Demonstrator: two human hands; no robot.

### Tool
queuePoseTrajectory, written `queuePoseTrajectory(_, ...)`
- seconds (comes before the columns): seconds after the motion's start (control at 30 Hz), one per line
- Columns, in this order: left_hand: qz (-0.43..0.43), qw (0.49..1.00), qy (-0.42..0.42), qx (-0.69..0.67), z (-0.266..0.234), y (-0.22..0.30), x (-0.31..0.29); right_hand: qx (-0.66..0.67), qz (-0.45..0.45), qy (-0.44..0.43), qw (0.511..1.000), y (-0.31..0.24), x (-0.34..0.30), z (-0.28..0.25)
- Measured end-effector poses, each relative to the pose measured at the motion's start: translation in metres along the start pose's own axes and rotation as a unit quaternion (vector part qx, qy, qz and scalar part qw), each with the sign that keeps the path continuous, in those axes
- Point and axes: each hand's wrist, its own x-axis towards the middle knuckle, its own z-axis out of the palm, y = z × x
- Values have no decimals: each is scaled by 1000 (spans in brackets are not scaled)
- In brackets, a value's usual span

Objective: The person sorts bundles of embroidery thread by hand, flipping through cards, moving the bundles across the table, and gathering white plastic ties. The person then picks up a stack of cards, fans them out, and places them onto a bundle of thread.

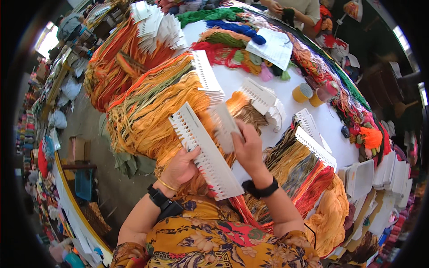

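The white table point(328, 118) spans the upper middle and right of the frame. A large gold-and-orange thread bundle point(152, 107) occupies the centre left, with stacked white cards point(204, 71) along its upper right edge. A smaller striped thread bundle point(290, 172) lies at lower right, beside a peach skein point(330, 214). The long white card point(203, 152), notched along its edges, is positioned diagonally at frame centre, threads passing beneath it. The left hand point(181, 167), lower centre, has its thumb on the card's face and its fingers clamped on its left edge. The right hand point(248, 145), right of centre, has its fingers pinched on a second white card point(222, 125); motion blur probably hides that card's exact outline. A yellow spool point(302, 92) stands at upper right.
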Motion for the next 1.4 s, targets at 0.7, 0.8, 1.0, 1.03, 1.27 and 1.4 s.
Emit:
queuePoseTrajectory(0.7, -42, 985, -11, -168, -93, 50, -22, -197, 135, -15, 971, 47, 162, 138)
queuePoseTrajectory(0.8, -32, 982, -18, -188, -100, 63, -27, -258, 305, -119, 909, 55, 182, 150)
queuePoseTrajectory(1.0, -14, 981, 31, -190, -122, 74, -26, -397, 62, 23, 915, 47, 162, 165)
queuePoseTrajectory(1.03, -21, 980, 37, -195, -123, 74, -24, -420, -6, 25, 907, 37, 159, 168)
queuePoseTrajectory(1.27, -20, 983, 39, -181, -117, 75, -16, -246, 119, -97, 957, -1, 145, 184)
queuePoseTrajectory(1.4, -14, 981, 42, -188, -111, 73, -13, -327, 153, -4, 933, 53, 162, 161)
